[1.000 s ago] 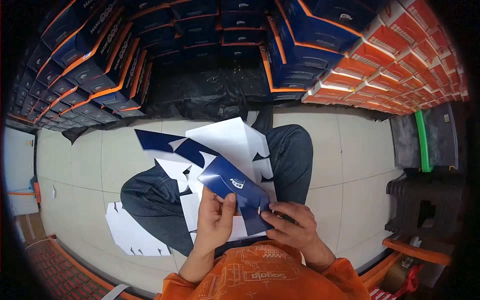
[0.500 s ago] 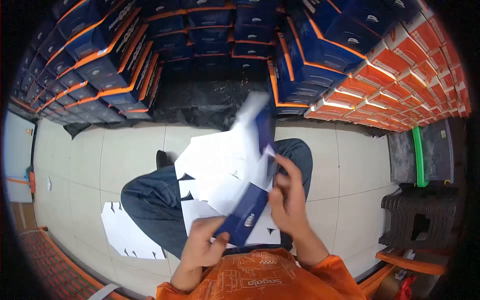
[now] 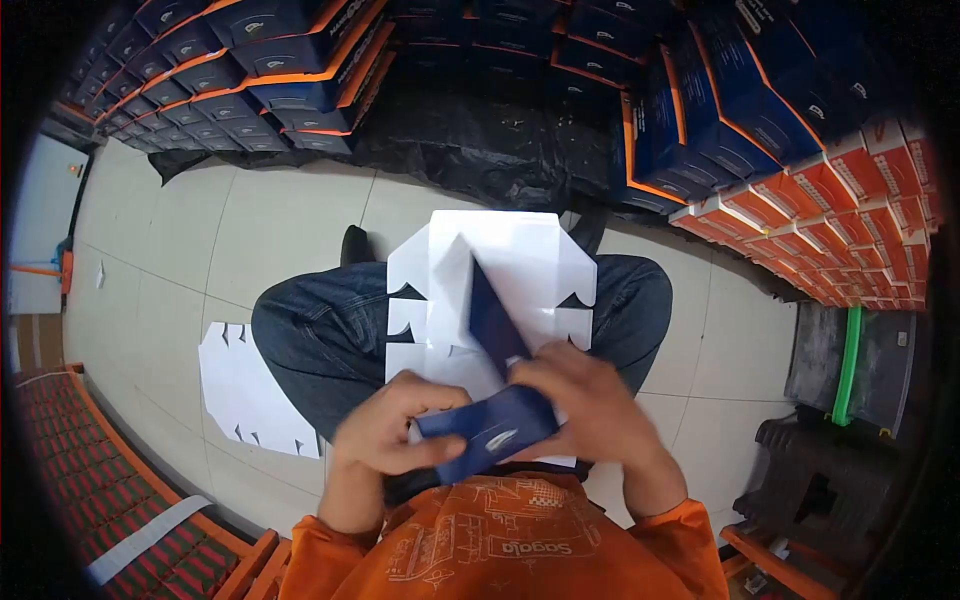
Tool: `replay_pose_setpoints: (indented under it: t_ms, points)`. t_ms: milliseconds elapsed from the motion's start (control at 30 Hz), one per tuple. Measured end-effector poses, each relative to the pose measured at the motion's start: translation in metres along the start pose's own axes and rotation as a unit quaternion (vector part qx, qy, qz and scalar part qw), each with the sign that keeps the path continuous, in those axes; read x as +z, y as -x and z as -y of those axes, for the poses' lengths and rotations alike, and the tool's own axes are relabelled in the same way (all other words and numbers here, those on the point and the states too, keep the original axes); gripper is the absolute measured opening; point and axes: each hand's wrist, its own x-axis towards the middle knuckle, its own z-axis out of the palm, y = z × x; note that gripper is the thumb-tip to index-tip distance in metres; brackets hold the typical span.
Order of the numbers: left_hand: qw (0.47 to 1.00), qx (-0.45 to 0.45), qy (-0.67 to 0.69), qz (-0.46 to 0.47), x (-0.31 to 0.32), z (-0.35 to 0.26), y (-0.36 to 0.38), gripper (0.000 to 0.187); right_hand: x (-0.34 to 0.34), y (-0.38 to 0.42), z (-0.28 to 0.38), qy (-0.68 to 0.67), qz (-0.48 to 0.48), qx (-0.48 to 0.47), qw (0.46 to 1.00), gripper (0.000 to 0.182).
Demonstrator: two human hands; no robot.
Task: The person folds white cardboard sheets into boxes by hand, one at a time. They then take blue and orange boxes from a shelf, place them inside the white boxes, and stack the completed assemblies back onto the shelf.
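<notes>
A small blue cardboard box [image 3: 492,437] with a white logo is partly folded, and one long flap stands up from it, dark blue on one face and white on the other. My left hand [image 3: 402,432] grips its left end, thumb on the front face. At the other end, my right hand [image 3: 590,405] holds the box near the corner where the flap rises; some of its fingers are blurred. Beneath them, a flat white die-cut sheet [image 3: 575,290] with notched edges lies across my crossed legs.
Another white cut sheet [image 3: 262,405] lies on the tiled floor to the left. Stacked blue boxes [image 3: 290,55] line the back, with orange boxes [image 3: 830,220] at right. A dark grey plastic stool [image 3: 820,490] stands at right and a woven bench [image 3: 110,480] at left.
The long blue panel has been folded over into a boxlike shape between my hands. The blurred flap has come down, and the white sheet on my lap shows more fully. My view has shifted.
</notes>
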Motion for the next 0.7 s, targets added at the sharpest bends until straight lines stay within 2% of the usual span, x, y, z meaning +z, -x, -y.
replay_pose_setpoints:
  t_ms: [33,67,100,133,200,233,267,300,333,367,400,433,467,500,533,567,600,667,700]
  points:
    - [0.998,0.059,-0.018,0.023,-0.011,-0.011,0.003,0.027,-0.01,0.005,-0.027,-0.058,-0.031,-0.028,0.997,0.071]
    - [0.995,0.031,-0.084,0.051,-0.025,-0.011,0.013,0.031,-0.03,0.011,-0.044,-0.081,-0.03,0.04,0.995,0.084]
    - [0.996,-0.016,-0.088,0.014,-0.032,-0.009,0.03,0.03,-0.041,0.015,-0.042,0.083,-0.085,0.076,0.99,0.088]
    - [0.993,-0.059,-0.096,-0.025,-0.033,-0.015,0.035,0.029,-0.053,0.015,-0.036,0.247,-0.14,0.104,0.953,0.091]
    - [0.99,-0.078,-0.116,-0.036,-0.011,-0.033,0.023,0.026,-0.031,0.0,-0.007,0.177,-0.108,-0.015,0.978,0.1]
    - [0.988,-0.105,-0.11,-0.033,0.002,-0.044,0.01,0.027,-0.012,-0.009,0.017,0.11,-0.034,-0.061,0.991,0.098]
    - [0.986,-0.124,-0.111,-0.029,0.008,-0.049,0.0,0.029,0.006,-0.019,0.025,-0.027,-0.006,-0.081,0.996,0.081]
    - [0.996,-0.046,0.023,-0.068,0.011,-0.033,-0.003,0.036,0.007,-0.02,0.022,-0.052,-0.049,-0.057,0.996,0.069]
    - [0.985,-0.022,0.145,-0.091,0.013,-0.021,-0.001,0.038,0.008,-0.021,0.018,-0.079,-0.086,-0.034,0.993,0.058]
    - [0.985,-0.021,0.143,-0.094,0.015,-0.013,0.002,0.038,0.006,-0.016,0.008,-0.143,-0.15,-0.022,0.978,0.047]
    - [0.992,-0.096,0.082,-0.03,0.015,-0.006,0.005,0.029,-0.002,-0.008,-0.004,-0.206,-0.215,-0.01,0.955,0.036]
    - [0.984,-0.171,0.023,0.035,0.017,0.001,0.006,0.021,-0.015,-0.003,-0.006,-0.204,-0.213,-0.026,0.955,0.021]
    - [0.983,-0.175,0.027,0.036,0.018,0.009,0.007,0.021,-0.02,-0.004,0.001,-0.207,-0.211,-0.021,0.955,0.021]
    - [0.98,-0.184,0.069,0.023,0.021,0.016,0.009,0.018,-0.025,-0.005,0.009,-0.168,-0.087,-0.093,0.978,0.02]
    - [0.976,-0.189,0.11,0.008,0.024,0.018,0.009,0.016,-0.027,-0.006,0.014,-0.125,0.04,-0.166,0.977,0.018]
    - [0.975,-0.199,0.096,-0.017,0.026,0.015,0.007,0.012,-0.02,-0.004,0.021,-0.064,0.044,-0.128,0.989,0.016]
    - [0.974,-0.202,0.098,-0.014,0.025,0.01,0.007,0.012,-0.022,-0.002,0.024,-0.066,0.044,-0.124,0.989,0.016]
    - [0.972,-0.217,0.091,0.007,0.024,0.0,0.006,0.008,-0.031,-0.002,0.026,0.03,-0.131,0.025,0.991,0.016]
    - [0.983,-0.185,0.014,-0.005,0.027,-0.006,0.003,0.007,-0.034,-0.001,0.021,0.077,-0.039,-0.049,0.995,0.017]
